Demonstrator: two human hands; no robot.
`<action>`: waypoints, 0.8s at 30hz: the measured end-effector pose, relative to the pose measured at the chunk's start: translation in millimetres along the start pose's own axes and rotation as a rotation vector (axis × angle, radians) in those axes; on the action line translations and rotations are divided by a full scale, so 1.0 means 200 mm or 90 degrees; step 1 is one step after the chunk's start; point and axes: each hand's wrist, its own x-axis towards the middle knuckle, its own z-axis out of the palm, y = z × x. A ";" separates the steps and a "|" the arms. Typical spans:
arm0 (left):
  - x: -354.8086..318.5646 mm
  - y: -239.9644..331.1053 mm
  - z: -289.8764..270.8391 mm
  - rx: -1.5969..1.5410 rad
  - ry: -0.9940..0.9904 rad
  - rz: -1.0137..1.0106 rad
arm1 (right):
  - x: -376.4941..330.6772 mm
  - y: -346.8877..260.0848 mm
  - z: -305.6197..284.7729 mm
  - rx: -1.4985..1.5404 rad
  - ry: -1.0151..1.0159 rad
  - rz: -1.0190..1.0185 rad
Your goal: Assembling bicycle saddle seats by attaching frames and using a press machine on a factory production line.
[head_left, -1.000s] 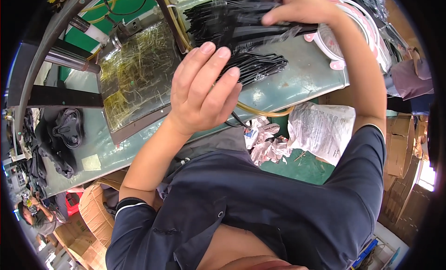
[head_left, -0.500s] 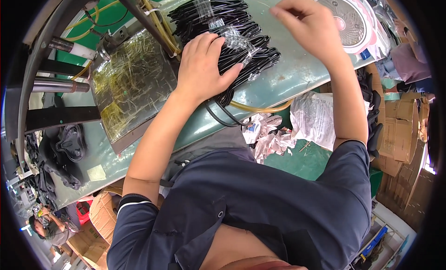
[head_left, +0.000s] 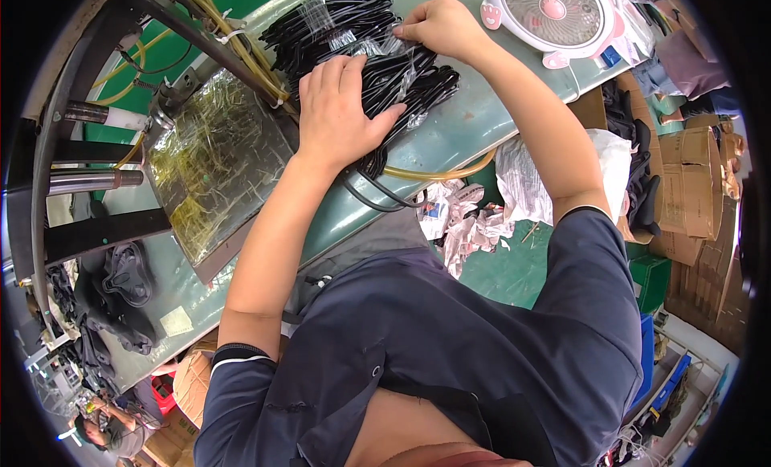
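Note:
Several bundles of black cables, banded with clear tape, lie side by side on the green-grey worktable. My left hand rests on the near left part of the bundles, its fingers stretched out and the thumb spread to the right. At the far right side of the cables, my right hand is closed, with thumb and fingertips pinched at the clear tape over a bundle. The fingers partly hide what lies between them. A few cable loops hang over the table's near edge.
Left stands a metal press frame with a tape-covered plate. A pink-and-white fan is at the far right. Yellow hose curves by the table edge. Crumpled paper, cardboard boxes and black moulded parts lie around.
My right hand has come left from above the table onto the taped cables, and its fingers have closed there. My left hand stays on the bundles. The whole view has shifted slightly.

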 end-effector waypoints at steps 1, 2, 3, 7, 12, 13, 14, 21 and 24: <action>0.00 0.00 0.01 -0.005 0.005 0.003 | 0.00 0.01 0.00 -0.029 0.009 0.028; -0.01 -0.01 0.01 -0.009 0.010 0.006 | 0.01 0.04 0.00 0.010 0.004 0.022; -0.01 -0.01 0.01 -0.012 0.008 0.006 | 0.00 0.07 0.01 0.010 0.003 0.025; -0.02 -0.02 0.00 -0.017 0.022 0.000 | 0.03 0.14 0.06 -0.133 0.040 -0.042; -0.10 0.02 -0.02 -0.026 0.056 0.000 | 0.10 0.46 -0.21 -0.299 0.446 -0.083; -0.15 0.01 -0.02 -0.041 0.058 -0.013 | 0.04 0.29 -0.37 -0.259 0.454 -0.055; -0.13 0.01 -0.02 -0.042 0.059 -0.024 | -0.05 0.16 -0.50 -0.223 0.465 -0.023; -0.10 0.00 -0.04 0.050 -0.012 -0.036 | -0.72 -0.22 -0.54 0.176 0.343 -0.050; -0.08 -0.01 -0.03 0.115 -0.094 -0.042 | -1.04 0.15 -0.63 0.150 0.432 0.274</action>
